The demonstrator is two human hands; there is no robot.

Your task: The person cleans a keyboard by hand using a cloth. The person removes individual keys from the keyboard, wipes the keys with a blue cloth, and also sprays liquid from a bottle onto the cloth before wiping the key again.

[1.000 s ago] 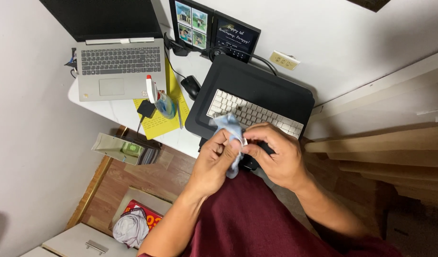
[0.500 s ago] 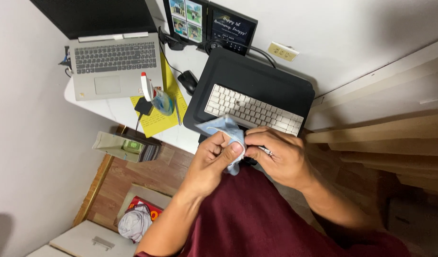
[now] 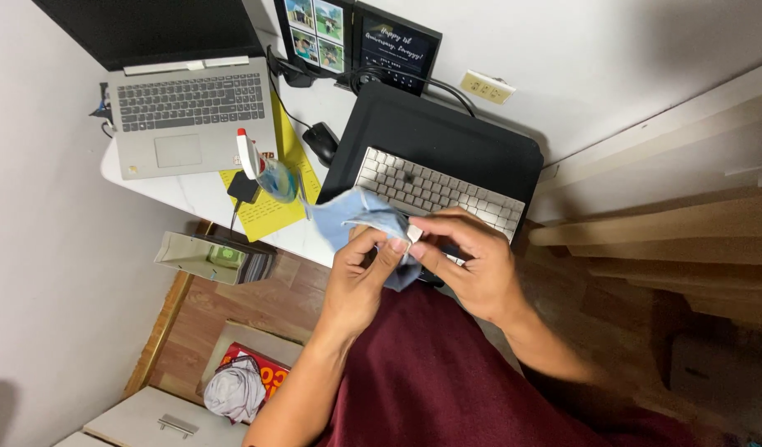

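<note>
Your left hand [image 3: 360,281] pinches the light blue cloth [image 3: 360,219] while your right hand [image 3: 472,265] holds a small white keycap [image 3: 415,234] against it, just above the white keyboard [image 3: 435,192]. Keep both grips firm and rub every face. A yellow sheet [image 3: 273,199] lies under the spray bottle [image 3: 261,170]; a red package [image 3: 261,372] sits below the surface.

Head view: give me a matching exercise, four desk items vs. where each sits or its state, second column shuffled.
Things:
1. cloth
2. laptop
3. mouse
4. keyboard

Places or states:
A. open, at the desk's far left end
B. white keys, on a black mat
C. light blue, pinched between left hand and right hand
D. black, beside the yellow paper

Pairs: 1-C, 2-A, 3-D, 4-B
</note>
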